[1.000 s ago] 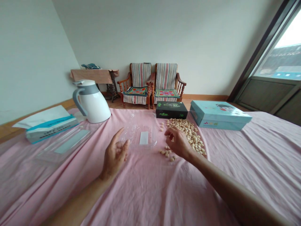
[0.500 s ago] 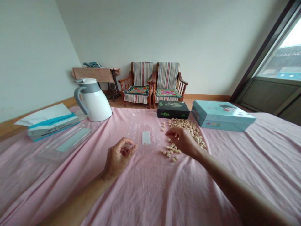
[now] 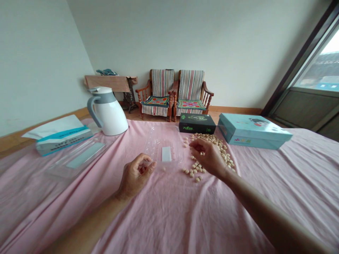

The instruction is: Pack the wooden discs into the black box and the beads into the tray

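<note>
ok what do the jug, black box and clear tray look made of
Jug: smooth white shell, probably plastic, perhaps coated metal, with a soft sheen.
Black box: likely printed card, given crisp edges and green lettering.
Clear tray: seemingly thin glossy plastic, since pink cloth shows through.

Bare fingers, bare forearms, folks!
Here are the left fingers, there the right fingers, all slender; narrow wrists broaden into long forearms, bare right to where the view cuts off, and a short thumbnail shows on the left.
</note>
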`<action>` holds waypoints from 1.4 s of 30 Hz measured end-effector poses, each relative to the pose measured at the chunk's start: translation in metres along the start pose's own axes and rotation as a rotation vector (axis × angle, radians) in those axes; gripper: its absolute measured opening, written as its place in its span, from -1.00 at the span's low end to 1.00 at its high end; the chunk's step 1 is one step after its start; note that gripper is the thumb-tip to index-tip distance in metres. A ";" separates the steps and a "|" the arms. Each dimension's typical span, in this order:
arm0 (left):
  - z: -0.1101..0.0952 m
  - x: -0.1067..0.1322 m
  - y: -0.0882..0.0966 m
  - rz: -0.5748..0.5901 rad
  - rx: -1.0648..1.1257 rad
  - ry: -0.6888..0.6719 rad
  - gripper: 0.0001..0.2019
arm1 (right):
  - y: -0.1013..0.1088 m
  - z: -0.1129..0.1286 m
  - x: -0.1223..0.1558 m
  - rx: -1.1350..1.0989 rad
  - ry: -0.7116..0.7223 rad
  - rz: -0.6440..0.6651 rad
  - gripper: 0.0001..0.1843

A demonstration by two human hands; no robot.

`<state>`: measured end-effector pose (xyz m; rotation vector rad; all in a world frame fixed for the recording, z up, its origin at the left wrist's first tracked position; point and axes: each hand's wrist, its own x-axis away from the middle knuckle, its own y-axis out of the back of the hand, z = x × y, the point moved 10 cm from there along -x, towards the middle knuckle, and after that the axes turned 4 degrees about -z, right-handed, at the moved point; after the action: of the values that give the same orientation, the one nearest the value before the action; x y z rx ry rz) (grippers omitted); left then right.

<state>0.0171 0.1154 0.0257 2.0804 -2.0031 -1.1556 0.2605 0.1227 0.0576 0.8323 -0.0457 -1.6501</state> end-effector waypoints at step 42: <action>0.025 -0.001 0.005 -0.105 0.343 0.301 -0.33 | -0.042 -0.001 0.029 0.433 0.105 0.408 -0.84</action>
<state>-0.0006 0.1271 0.0105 2.3642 -2.0787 -0.4876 0.2253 0.1088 0.0233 1.1496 -0.4826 -1.2221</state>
